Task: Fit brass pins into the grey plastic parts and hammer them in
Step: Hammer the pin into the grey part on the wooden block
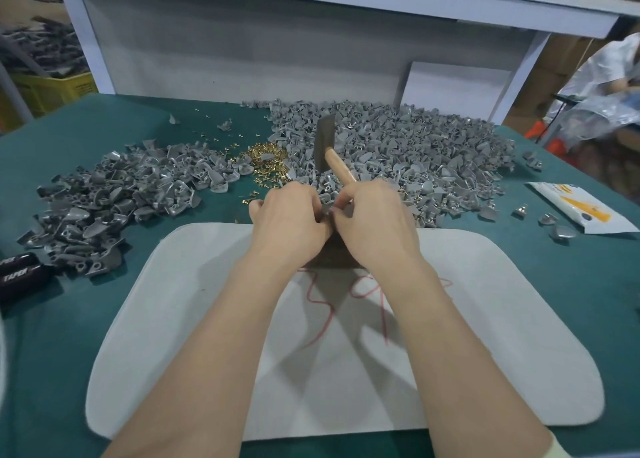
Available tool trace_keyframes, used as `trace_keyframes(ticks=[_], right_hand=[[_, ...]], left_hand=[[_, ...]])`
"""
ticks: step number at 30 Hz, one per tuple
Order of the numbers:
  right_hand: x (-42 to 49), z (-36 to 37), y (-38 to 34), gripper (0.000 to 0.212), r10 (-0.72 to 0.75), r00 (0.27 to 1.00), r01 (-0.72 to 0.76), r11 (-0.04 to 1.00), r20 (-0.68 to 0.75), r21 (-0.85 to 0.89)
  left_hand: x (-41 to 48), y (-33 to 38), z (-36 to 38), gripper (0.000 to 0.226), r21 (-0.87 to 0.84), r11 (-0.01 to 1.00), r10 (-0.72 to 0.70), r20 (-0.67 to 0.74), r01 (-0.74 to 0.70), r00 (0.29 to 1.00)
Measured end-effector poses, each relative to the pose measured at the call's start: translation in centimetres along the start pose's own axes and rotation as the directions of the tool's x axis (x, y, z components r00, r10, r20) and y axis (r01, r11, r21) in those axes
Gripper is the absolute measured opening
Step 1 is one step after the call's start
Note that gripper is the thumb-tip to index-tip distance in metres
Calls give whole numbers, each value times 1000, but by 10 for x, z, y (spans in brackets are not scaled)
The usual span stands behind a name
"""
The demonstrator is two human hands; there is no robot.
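1. Our two hands meet at the far edge of the white mat (pixel 194 284), over a dark block (pixel 334 255) that lies partly hidden under them.
2. The left hand (pixel 289 220) has its fingers curled inward, and the tips are closed on a small grey part (pixel 326 212).
3. This grey part sits exactly between the fingertips of both hands. Only a narrow piece of it shows in the gap.
4. The right hand (pixel 375 227) brings its thumb and forefinger to the same part from the right side.
5. The other fingers of the right hand are curled around the wooden handle of the hammer (pixel 325 144). The handle rises from the hand, and the metal head stands above the parts behind.
6. It seems the part is pressed from both sides, but we cannot tell if a pin is already in it, because the fingers cover it.
7. The brass pins (pixel 268 159) lie in a loose heap on the green table cover (pixel 86 336), just beyond the left hand.
8. The pins are between the left heap (pixel 114 197) of grey parts and the larger heap (pixel 415 145) at the right.
9. A white and orange packet (pixel 581 209) lies at the right edge, with a few single grey parts near it.
10. Two black objects (pixel 17 272) with white letters lie at the left edge.
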State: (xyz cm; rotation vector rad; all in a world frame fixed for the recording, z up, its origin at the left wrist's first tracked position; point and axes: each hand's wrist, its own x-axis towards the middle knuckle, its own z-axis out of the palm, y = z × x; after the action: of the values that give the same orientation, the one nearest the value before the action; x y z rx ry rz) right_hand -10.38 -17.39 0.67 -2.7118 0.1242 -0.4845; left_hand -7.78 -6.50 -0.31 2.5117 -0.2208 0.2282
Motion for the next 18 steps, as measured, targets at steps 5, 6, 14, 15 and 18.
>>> trace_keyframes(ticks=[5, 6, 14, 15, 18], right_hand=[[2, 1, 0, 33, -38, 999, 39, 999, 27, -21], [3, 2, 0, 33, -40, 999, 41, 999, 30, -24], [8, 2, 4, 29, -45, 997, 44, 999, 59, 25], [8, 2, 4, 27, -49, 997, 47, 998, 55, 31], [6, 3, 6, 19, -40, 998, 38, 998, 46, 55]], left_hand=[[-1, 1, 1, 12, 20, 1000, 24, -17, -24, 1000], [-1, 1, 0, 12, 24, 999, 29, -14, -28, 999], [-1, 0, -3, 17, 29, 999, 38, 9, -38, 999], [-1, 0, -2, 17, 31, 999, 35, 7, -36, 999], [-1, 0, -1, 17, 37, 999, 25, -2, -25, 1000]])
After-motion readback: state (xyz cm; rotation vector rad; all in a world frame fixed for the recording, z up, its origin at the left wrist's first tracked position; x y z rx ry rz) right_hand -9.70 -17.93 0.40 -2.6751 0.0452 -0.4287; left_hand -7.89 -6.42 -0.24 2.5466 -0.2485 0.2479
